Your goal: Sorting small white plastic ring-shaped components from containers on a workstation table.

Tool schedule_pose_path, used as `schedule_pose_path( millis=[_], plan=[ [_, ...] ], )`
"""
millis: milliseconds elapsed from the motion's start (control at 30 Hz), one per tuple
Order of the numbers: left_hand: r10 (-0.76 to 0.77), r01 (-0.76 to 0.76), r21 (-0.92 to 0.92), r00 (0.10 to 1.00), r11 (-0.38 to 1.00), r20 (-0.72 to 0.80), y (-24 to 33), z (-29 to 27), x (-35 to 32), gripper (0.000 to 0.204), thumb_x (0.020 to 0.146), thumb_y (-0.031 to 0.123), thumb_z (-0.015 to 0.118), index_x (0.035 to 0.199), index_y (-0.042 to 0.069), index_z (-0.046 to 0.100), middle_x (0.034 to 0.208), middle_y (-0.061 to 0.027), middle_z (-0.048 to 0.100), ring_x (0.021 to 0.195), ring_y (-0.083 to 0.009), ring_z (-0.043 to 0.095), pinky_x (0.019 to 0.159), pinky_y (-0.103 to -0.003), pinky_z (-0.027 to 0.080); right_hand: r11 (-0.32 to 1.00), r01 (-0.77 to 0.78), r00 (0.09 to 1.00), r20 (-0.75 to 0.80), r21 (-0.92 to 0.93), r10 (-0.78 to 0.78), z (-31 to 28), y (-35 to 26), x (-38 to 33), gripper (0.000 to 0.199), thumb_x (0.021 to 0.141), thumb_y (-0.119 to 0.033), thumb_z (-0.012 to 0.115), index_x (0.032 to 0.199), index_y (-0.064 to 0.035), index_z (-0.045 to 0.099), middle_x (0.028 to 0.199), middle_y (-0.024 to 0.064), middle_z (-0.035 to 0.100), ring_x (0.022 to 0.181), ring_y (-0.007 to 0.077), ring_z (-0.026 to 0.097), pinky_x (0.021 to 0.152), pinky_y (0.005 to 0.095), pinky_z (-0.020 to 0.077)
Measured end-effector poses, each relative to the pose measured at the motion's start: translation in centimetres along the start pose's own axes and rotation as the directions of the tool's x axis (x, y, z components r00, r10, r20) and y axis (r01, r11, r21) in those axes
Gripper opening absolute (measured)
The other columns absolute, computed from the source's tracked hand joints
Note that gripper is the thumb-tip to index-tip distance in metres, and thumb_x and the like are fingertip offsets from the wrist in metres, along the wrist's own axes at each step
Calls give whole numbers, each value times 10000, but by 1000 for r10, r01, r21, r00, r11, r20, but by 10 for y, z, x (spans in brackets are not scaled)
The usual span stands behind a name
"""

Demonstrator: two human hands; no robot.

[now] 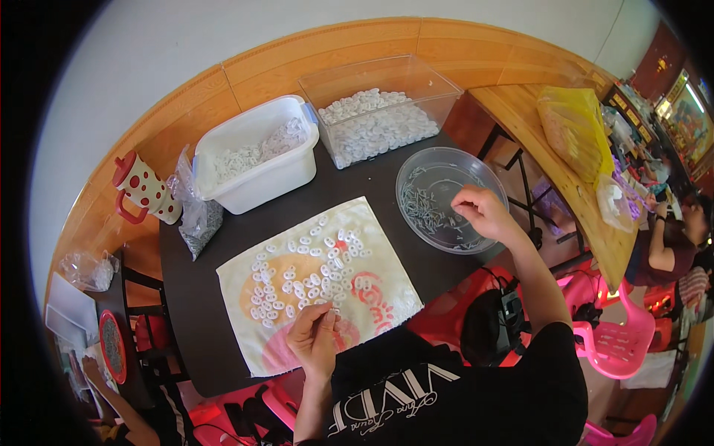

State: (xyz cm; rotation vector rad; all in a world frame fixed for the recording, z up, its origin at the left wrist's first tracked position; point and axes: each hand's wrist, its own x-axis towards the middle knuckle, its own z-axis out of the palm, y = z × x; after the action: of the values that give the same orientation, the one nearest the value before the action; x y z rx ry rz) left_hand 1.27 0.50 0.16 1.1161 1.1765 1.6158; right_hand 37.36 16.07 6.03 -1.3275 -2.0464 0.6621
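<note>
Many small white oval plastic pieces with two holes (288, 286) lie spread over a pale printed cloth (236, 297) on the dark table. My left hand (314, 340) is at the cloth's near edge, thumb and fingertips pinched together. Something small and whitish shows at its fingertips, too small to make out. Over a round clear plastic tray (485, 178) to the right is my right hand (483, 214), its fingers closed in a pinch. What it holds, if anything, is hidden. Thin grey screws (421, 209) lie loose in the tray, mostly on its left side.
Behind the cloth stand a white tub (256, 178) with small white parts and a clear bin (379, 130) of white ovals. A bag of grey screws (199, 227) and a dotted tumbler (146, 189) are at left. A wooden table (520, 111) adjoins right. Other people sit at both sides.
</note>
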Motion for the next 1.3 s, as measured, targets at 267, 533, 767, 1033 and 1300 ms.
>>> schedule_pose_path(
  millis=[267, 533, 767, 1033, 1300],
  plan=[
    [22, -22, 5, 1000, 1000, 18, 0, -1, 0, 178, 910, -109, 611, 1040, -24, 698, 880, -42, 637, 723, -92, 597, 604, -210, 468, 965, 119, 993, 4, -235, -122, 2, 1, -7, 184, 758, 95, 629, 899, -24, 625, 779, 138, 651, 738, 314, 661, 641, 379, 501],
    [4, -4, -4, 1000, 1000, 8, -1, -1, -1, 157, 913, -77, 639, 1038, -14, 709, 876, -38, 632, 721, -77, 585, 637, -200, 455, 849, -9, 991, -118, -529, -63, -18, 8, -8, 197, 746, 53, 616, 919, -41, 613, 802, 178, 660, 771, 396, 649, 660, 480, 488],
    [39, -39, 6, 999, 999, 32, -4, -4, 1, 185, 904, -110, 617, 1047, -26, 700, 897, -49, 647, 733, -93, 604, 611, -210, 476, 774, -37, 996, -91, -632, -26, -12, 10, -5, 165, 720, 53, 601, 868, -21, 598, 764, 198, 655, 757, 424, 647, 698, 505, 496],
    [36, -38, 50, 998, 998, 43, 1, -5, 0, 203, 888, -131, 597, 1042, -38, 691, 934, -65, 661, 771, -102, 623, 686, -220, 497, 759, 58, 997, 3, -649, -73, -10, 41, 7, 315, 684, 82, 583, 970, -46, 624, 796, 184, 656, 765, 361, 667, 665, 458, 500],
    [22, -17, -89, 998, 996, 52, 4, -3, -1, 167, 922, -93, 613, 1057, -27, 686, 922, -54, 652, 763, -94, 618, 671, -217, 495, 895, -121, 981, 88, -430, 175, -17, 26, 13, 333, 755, 91, 573, 1056, -51, 588, 762, 112, 594, 720, 261, 607, 649, 368, 466]
  ],
)
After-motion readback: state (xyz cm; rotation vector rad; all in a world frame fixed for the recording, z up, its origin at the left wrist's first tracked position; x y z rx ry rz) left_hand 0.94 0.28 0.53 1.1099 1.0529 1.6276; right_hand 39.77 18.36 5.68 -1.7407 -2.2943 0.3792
